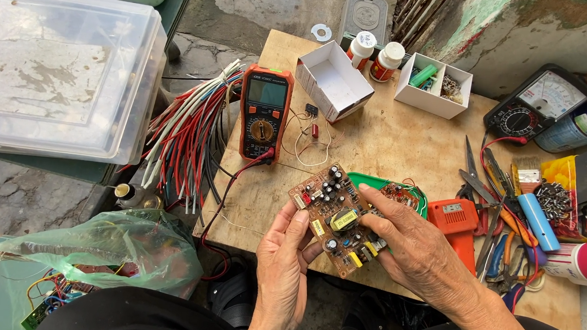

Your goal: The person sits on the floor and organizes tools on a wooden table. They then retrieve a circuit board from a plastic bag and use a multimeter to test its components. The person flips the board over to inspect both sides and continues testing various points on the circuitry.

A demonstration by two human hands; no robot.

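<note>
Head camera looks down at our two hands over a wooden tabletop (378,158). We hold a brown circuit board (337,217) up in the air, just above the near edge of the tabletop, so we can see its little parts well. Our left hand (284,269) is under the board's lower left side, with the fingers (295,228) curled up and touching its edge. Our right hand (416,248) grips the right side, with its fingers closed over the top and the thumb below, so the board sits tight between both hands. The board is a long shape, and its long side runs on a slant, from up on the left to down on the right. The side with the parts faces up at us. Just behind the board is a green tray (376,184), and an orange meter (264,112) lies to the left with its wire hanging off the edge. Many tools (496,202) lie to the right, and a bunch of red and white wires (188,132) sits to the left.
</note>
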